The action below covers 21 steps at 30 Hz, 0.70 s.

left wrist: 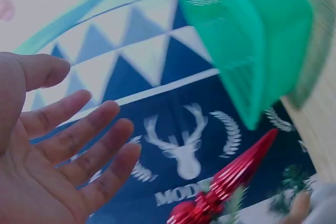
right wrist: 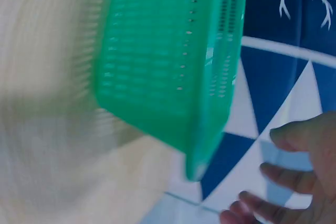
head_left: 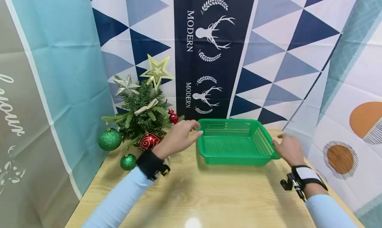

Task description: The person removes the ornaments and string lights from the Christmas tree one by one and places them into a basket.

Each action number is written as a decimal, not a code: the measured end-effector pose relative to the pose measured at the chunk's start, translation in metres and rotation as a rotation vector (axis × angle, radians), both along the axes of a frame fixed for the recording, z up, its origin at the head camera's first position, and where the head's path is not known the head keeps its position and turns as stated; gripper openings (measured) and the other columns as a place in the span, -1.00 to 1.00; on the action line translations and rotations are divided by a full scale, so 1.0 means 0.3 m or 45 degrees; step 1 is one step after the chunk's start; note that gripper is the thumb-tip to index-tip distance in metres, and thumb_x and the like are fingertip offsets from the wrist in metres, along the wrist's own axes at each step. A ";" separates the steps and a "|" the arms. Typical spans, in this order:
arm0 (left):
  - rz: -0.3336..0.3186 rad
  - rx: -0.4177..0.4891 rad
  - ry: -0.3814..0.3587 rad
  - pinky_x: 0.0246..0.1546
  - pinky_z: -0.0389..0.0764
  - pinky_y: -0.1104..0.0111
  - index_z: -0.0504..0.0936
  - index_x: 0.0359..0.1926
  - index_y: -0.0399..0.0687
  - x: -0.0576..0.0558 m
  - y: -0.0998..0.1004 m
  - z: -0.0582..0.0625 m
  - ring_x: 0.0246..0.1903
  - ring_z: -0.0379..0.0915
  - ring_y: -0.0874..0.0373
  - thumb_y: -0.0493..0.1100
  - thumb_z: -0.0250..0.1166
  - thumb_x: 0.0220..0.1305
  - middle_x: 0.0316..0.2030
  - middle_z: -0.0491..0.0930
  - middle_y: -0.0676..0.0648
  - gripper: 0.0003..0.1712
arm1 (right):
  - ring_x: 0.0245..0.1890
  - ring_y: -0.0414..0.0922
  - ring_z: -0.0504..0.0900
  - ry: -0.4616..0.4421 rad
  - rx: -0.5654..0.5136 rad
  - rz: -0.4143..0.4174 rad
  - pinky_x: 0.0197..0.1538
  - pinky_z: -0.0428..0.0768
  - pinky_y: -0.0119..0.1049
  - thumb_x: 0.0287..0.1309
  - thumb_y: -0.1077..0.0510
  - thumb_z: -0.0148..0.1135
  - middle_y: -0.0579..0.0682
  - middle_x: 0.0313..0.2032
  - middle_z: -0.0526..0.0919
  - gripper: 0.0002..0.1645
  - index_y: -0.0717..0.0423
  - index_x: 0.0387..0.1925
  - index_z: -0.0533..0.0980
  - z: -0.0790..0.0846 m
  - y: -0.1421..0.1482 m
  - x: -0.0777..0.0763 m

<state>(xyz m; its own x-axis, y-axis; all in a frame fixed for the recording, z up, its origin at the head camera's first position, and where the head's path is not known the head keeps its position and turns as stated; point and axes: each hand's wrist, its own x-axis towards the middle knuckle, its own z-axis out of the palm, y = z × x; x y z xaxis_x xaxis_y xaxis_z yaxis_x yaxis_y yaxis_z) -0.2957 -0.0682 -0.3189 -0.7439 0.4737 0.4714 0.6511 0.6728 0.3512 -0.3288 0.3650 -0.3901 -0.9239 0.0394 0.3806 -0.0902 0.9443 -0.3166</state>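
Observation:
A green plastic basket (head_left: 228,145) with slotted walls stands on the wooden table in the head view. My left hand (head_left: 179,137) is beside its left rim, and in the left wrist view that hand (left wrist: 68,150) has its fingers spread, apart from the basket (left wrist: 283,40). On the other side, my right hand (head_left: 288,150) is close by the basket's right corner. The right wrist view has this hand (right wrist: 294,171) with thumb and fingers parted and a gap between them and the basket (right wrist: 152,61). Neither hand holds anything.
Left of the basket, a small Christmas tree (head_left: 134,108) carries a gold star (head_left: 157,71), a silver star (head_left: 126,86), a red swirled bauble (head_left: 149,141), a red finial ornament (head_left: 173,116) and green baubles (head_left: 109,140). Patterned cloth (head_left: 209,22) hangs behind the table (head_left: 209,194).

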 end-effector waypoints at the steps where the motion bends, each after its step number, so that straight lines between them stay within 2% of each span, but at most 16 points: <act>1: -0.006 0.033 0.010 -0.16 0.61 0.26 0.67 0.02 -0.04 0.018 -0.024 0.010 -0.13 0.62 0.11 0.03 0.24 0.52 -0.13 0.70 -0.01 -0.72 | -0.08 0.51 0.56 -0.059 -0.019 -0.021 -0.12 0.53 0.31 0.45 0.02 0.13 0.59 -0.02 0.57 -0.39 0.61 0.08 0.49 -0.017 0.021 0.010; 3: -0.013 0.059 0.057 -0.16 0.62 0.26 0.68 -0.01 -0.05 0.045 -0.074 0.027 -0.15 0.64 0.12 0.00 0.26 0.51 -0.14 0.71 -0.01 -0.75 | -0.10 0.49 0.57 -0.160 -0.051 -0.041 -0.18 0.56 0.25 0.50 -0.03 0.07 0.58 0.00 0.56 -0.34 0.61 0.12 0.46 -0.045 0.061 0.028; 7: 0.011 0.069 0.137 -0.13 0.63 0.25 0.68 0.00 -0.06 0.076 -0.180 0.045 -0.17 0.65 0.15 -0.04 0.27 0.51 -0.15 0.71 0.01 -0.78 | -0.30 0.33 0.68 -0.199 -0.076 -0.017 -0.39 0.59 0.05 0.53 -0.04 0.03 0.50 -0.13 0.66 -0.35 0.55 0.16 0.45 -0.084 0.116 0.056; 11: 0.064 0.177 0.085 -0.15 0.64 0.21 0.68 0.02 -0.04 0.106 -0.300 0.058 -0.20 0.64 0.21 -0.07 0.29 0.49 -0.17 0.72 0.04 -0.79 | -0.51 0.06 0.70 -0.190 -0.094 0.019 -0.53 0.53 -0.11 0.54 -0.05 0.04 0.37 -0.30 0.73 -0.37 0.52 0.18 0.45 -0.121 0.136 0.063; 15: 0.156 0.263 0.099 -0.27 0.61 0.28 0.68 0.04 -0.05 0.129 -0.418 0.074 -0.28 0.60 0.24 -0.09 0.28 0.50 -0.22 0.72 0.06 -0.79 | -0.64 -0.09 0.65 -0.212 -0.128 0.061 -0.59 0.50 -0.16 0.55 -0.06 0.04 0.23 -0.43 0.74 -0.36 0.50 0.21 0.42 -0.149 0.129 0.047; 18: 0.243 0.306 0.144 -0.32 0.57 0.37 0.68 0.02 -0.06 0.131 -0.491 0.092 -0.36 0.57 0.24 -0.10 0.29 0.49 -0.27 0.71 0.07 -0.80 | -0.66 -0.08 0.64 -0.219 -0.158 0.074 -0.61 0.53 -0.17 0.54 -0.07 0.07 0.15 -0.48 0.73 -0.35 0.49 0.22 0.42 -0.160 0.117 0.022; 21: 0.318 0.316 0.172 -0.34 0.53 0.42 0.69 -0.01 -0.04 0.117 -0.546 0.110 -0.41 0.55 0.22 -0.10 0.30 0.49 -0.31 0.70 0.07 -0.82 | -0.65 -0.05 0.65 -0.257 -0.186 0.070 -0.60 0.57 -0.17 0.53 -0.10 0.08 0.11 -0.50 0.72 -0.32 0.49 0.23 0.40 -0.164 0.110 -0.006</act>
<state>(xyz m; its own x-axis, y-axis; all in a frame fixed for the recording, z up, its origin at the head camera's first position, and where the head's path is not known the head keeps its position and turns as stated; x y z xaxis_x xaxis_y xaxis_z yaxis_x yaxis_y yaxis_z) -0.2605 -0.2321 -0.2861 -0.7452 0.1446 0.6510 0.5295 0.7217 0.4459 -0.3307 0.3982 -0.4395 -0.9829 0.0284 0.1819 -0.0608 0.8825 -0.4664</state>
